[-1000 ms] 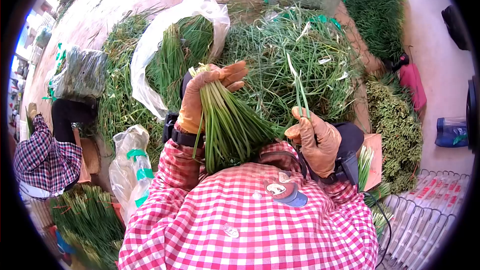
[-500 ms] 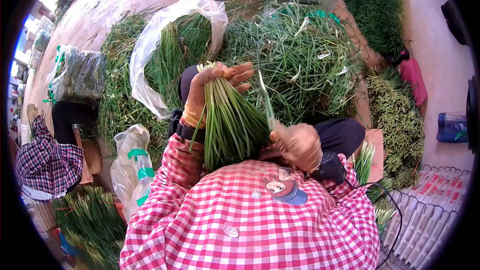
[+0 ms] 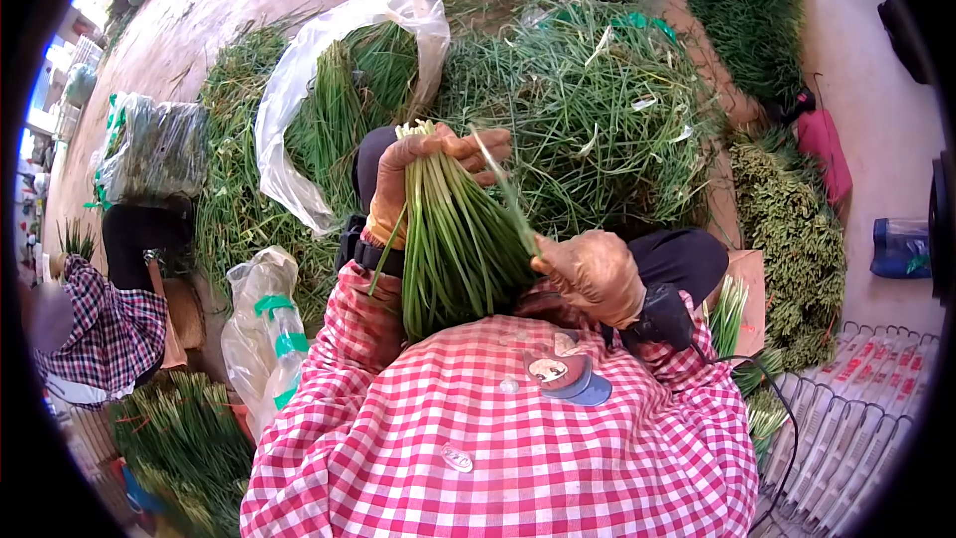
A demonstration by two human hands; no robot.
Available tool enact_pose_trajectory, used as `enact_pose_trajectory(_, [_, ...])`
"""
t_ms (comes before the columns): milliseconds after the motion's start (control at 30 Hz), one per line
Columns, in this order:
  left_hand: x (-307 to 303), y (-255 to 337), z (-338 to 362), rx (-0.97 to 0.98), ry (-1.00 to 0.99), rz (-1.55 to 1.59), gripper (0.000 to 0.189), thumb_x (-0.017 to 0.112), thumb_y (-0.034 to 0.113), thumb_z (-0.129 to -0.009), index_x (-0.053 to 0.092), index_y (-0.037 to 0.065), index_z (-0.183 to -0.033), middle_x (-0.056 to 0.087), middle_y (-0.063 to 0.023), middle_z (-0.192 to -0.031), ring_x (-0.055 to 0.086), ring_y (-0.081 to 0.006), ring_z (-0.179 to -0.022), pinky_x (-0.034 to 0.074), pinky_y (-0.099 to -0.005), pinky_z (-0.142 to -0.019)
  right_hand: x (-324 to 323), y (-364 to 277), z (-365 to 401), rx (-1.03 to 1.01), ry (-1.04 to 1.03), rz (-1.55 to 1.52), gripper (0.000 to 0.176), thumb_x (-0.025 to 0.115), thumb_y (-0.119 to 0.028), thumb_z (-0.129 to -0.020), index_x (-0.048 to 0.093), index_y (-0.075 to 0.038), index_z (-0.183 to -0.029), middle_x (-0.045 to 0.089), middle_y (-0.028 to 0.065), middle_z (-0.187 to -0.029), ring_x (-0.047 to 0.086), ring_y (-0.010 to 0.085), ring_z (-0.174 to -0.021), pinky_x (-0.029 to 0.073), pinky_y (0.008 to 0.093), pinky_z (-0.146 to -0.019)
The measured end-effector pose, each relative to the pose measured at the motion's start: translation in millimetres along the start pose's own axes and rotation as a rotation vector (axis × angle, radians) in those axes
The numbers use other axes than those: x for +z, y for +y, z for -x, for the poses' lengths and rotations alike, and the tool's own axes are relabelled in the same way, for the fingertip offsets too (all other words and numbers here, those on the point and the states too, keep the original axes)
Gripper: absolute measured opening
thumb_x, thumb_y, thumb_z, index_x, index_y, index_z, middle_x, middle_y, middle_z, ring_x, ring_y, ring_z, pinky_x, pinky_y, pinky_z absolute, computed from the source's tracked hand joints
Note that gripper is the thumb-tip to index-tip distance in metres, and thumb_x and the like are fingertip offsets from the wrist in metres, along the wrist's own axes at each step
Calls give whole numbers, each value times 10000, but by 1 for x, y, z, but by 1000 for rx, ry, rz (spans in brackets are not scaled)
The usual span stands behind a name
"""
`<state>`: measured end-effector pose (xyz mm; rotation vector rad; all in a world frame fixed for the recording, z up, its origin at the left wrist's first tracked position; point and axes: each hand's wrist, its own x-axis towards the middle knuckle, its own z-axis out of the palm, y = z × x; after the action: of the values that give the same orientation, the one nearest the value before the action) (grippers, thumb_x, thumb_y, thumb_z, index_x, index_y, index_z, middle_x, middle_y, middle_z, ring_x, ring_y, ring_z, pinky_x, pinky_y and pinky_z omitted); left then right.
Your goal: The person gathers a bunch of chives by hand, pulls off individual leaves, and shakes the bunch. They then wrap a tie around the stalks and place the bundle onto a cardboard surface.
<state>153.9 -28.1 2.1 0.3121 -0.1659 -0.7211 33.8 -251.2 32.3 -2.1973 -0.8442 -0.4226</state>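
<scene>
My left hand (image 3: pixel 423 161), in a brown-orange glove, is closed round a thick bunch of garlic chives (image 3: pixel 448 249). Their pale cut ends poke out above the thumb, and the green leaves fan down to my lap. My right hand (image 3: pixel 596 277), gloved as well, is closed with the fingertips pinching a single chive stalk (image 3: pixel 510 194). That stalk slants up and left, its pale tip near the fingers of my left hand. Part of the bunch's lower end rests against my checked shirt (image 3: pixel 478 418).
In front lies a loose heap of green leaves (image 3: pixel 597 130), with a clear plastic bag (image 3: pixel 289 120) round more chives. Stacked bundles (image 3: pixel 787 239) line the right, beside a metal rack (image 3: pixel 846 428). A co-worker in a plaid shirt (image 3: pixel 110 324) sits at left.
The stalk in my right hand has swung from nearly upright to a leftward slant, toward my left fingers. My right hand has moved slightly and is less blurred. The bunch stays in my left hand.
</scene>
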Motion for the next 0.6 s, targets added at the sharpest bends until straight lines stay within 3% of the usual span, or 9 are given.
enact_pose_trajectory(100, [-2,2,-5,34,-103,20,202,591,206,-834,612,11,-884,522,-279,-1223,551,-322,-1059,470,-450,-917,7,8,13,13,-188,90,417,651,-164,-862,549,-72,-1255,577,79,-607,568,237,-489,457,349,-453])
enact_pose_trajectory(167, [-5,8,-1,68,-65,-11,179,594,201,-840,598,22,-838,608,-191,-962,569,-229,-795,514,-365,-745,0,3,4,78,-171,54,449,662,-169,-857,541,-84,-1281,570,103,-593,580,267,-491,478,353,-463])
enact_pose_trajectory(200, [12,12,3,300,172,-298,187,590,217,-852,567,49,-772,615,-121,-774,591,-204,-688,528,-333,-687,3,8,1,100,-54,-29,461,658,-205,-879,528,-74,-1302,611,92,-643,602,224,-527,500,329,-497])
enact_pose_trajectory(267, [3,44,1,575,200,-455,184,561,239,-873,539,91,-765,590,-52,-658,598,-180,-596,546,-308,-625,-8,11,-4,354,36,-246,576,681,-282,-873,466,-52,-1356,676,123,-848,653,178,-699,536,308,-616])
enact_pose_trajectory(333, [6,77,1,685,-127,-120,153,487,185,-909,573,58,-921,566,-24,-678,564,-151,-607,544,-342,-684,-21,13,-2,654,-34,-432,712,719,-354,-836,409,-38,-1393,657,150,-1058,642,175,-922,525,310,-787])
enact_pose_trajectory(400, [7,111,6,535,-394,-6,311,430,104,-924,528,-38,-1182,510,7,-669,519,-114,-641,478,-338,-866,-16,8,-3,428,-301,-255,775,718,-425,-816,383,-58,-1411,607,192,-1206,600,306,-1098,454,380,-955])
enact_pose_trajectory(467, [17,129,7,546,-398,72,339,401,99,-922,533,-52,-1196,459,39,-625,461,-100,-584,427,-330,-814,-14,-3,-3,600,-795,-182,730,679,-479,-821,427,-99,-1391,575,193,-1259,576,343,-1131,450,393,-966])
enact_pose_trajectory(567, [12,150,-6,664,-577,39,307,395,90,-917,557,-69,-1123,446,41,-600,458,-100,-586,414,-313,-796,-35,-16,-16,951,-911,-95,674,659,-511,-814,500,-123,-1342,599,188,-1216,584,343,-1110,463,402,-940])
enact_pose_trajectory(600, [15,156,-10,650,-615,0,297,394,92,-917,563,-69,-1100,446,41,-595,457,-99,-583,411,-309,-787,-33,1,11,900,-696,-94,623,666,-482,-818,549,-91,-1289,624,208,-1156,598,335,-1092,462,413,-928])
